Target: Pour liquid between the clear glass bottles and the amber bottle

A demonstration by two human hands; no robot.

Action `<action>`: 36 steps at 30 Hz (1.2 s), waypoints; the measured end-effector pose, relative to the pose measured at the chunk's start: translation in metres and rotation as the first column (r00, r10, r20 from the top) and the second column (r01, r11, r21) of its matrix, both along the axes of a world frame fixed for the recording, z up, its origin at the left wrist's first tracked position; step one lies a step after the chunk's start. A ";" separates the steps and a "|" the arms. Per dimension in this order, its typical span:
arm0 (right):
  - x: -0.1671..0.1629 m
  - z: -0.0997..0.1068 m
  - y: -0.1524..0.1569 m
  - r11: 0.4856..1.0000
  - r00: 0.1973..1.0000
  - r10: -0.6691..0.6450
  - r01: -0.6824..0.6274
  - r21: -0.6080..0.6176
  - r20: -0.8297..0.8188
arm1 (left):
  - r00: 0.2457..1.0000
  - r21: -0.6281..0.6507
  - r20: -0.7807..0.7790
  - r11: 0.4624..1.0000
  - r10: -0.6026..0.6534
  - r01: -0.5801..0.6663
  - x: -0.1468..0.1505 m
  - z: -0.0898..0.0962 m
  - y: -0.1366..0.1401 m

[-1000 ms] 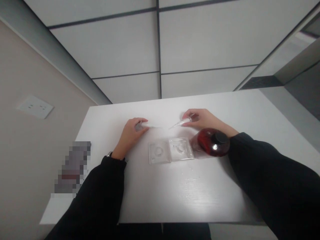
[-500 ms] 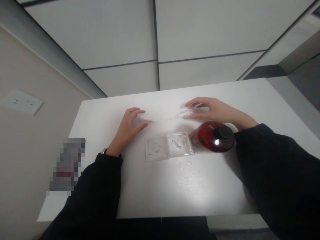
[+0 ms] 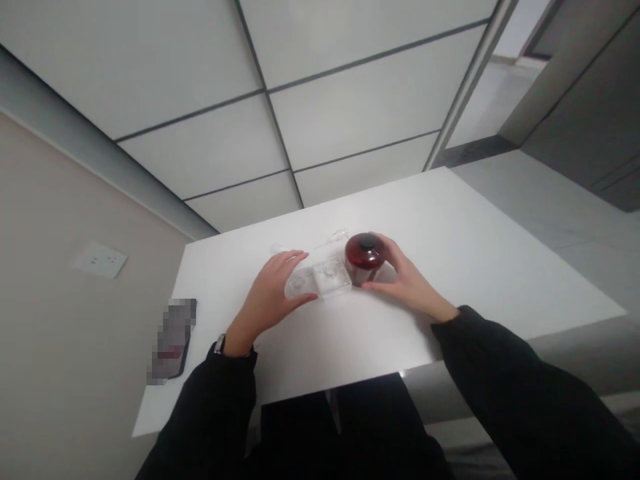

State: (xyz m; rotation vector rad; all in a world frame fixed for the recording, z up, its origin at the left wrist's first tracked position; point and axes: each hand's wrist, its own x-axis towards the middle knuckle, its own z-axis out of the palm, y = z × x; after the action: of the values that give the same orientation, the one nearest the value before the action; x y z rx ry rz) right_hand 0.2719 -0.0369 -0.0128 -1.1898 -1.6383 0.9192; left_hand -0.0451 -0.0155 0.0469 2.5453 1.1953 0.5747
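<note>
My right hand (image 3: 400,273) curves round a dark red bottle (image 3: 364,257) with a black cap, fingers behind it and thumb in front. Left of the bottle lies a clear plastic case (image 3: 334,279), made of two square halves side by side, each with a round hollow. My left hand (image 3: 275,288) is spread around the case's left half, thumb at the near edge and fingers by the far edge; whether it touches the case I cannot tell. Behind the case rests a slim clear plastic piece (image 3: 337,236), and a fainter clear one (image 3: 278,248) lies beyond my left fingers.
A phone-like dark slab (image 3: 173,340), partly pixelated, lies at the left edge of the white table (image 3: 400,207). The wall with a socket plate (image 3: 101,260) bounds the left side, and white panels (image 3: 350,127) stand behind the table.
My right hand has left the clear piece behind the case and come round the bottle. My left hand has moved from the other clear piece to the case. The camera view has shifted.
</note>
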 end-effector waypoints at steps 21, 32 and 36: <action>-0.055 0.010 -0.109 0.978 0.983 0.185 -0.183 0.102 -0.011 | 0.876 -0.111 0.480 0.994 0.041 0.015 0.062 0.028 -0.120; -0.088 0.006 -0.109 0.977 0.989 0.147 -0.142 0.161 -0.018 | 0.933 -0.127 0.341 0.989 0.118 -0.079 0.036 0.027 -0.141; -0.089 0.002 -0.108 0.974 0.992 0.127 -0.123 0.190 -0.007 | 0.939 0.028 0.336 0.996 0.073 -0.087 0.030 0.033 -0.131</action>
State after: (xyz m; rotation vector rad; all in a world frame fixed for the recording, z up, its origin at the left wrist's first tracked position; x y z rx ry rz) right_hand 0.1825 -0.1447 -0.0113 -0.9549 -1.7592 0.8279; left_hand -0.0152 -0.1461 0.0800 2.3140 1.1743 1.0157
